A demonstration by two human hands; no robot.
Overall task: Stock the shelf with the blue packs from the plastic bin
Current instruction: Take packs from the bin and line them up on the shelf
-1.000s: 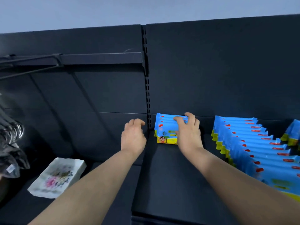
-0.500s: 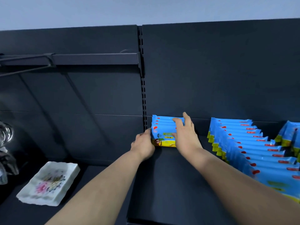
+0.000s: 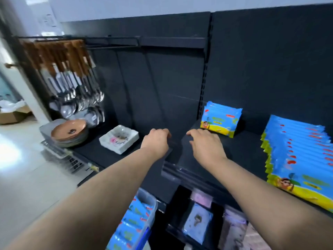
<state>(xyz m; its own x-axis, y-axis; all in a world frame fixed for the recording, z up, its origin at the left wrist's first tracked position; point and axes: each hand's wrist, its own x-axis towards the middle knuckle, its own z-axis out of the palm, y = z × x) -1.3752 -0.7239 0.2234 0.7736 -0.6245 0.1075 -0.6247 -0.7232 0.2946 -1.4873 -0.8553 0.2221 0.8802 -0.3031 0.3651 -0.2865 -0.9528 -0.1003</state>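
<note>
Forward of the blue packs (image 3: 220, 121) on the shelf (image 3: 243, 152), both hands had released them; left hand (image 3: 156, 143) and right hand (image 3: 205, 145) hung with fingers loosely curled, holding nothing.

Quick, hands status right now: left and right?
Left hand: open, fingers loosely curled, holding nothing.
Right hand: open, holding nothing.

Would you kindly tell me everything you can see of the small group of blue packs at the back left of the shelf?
The small group of blue packs stands on edge in the rear left corner of the shelf, beside the slotted upright, leaning back toward the dark panel. Glossy film wrappers: blue with red marks above, yellow band and a cartoon figure below. The right hand lies just before it; contact is unclear.
</note>
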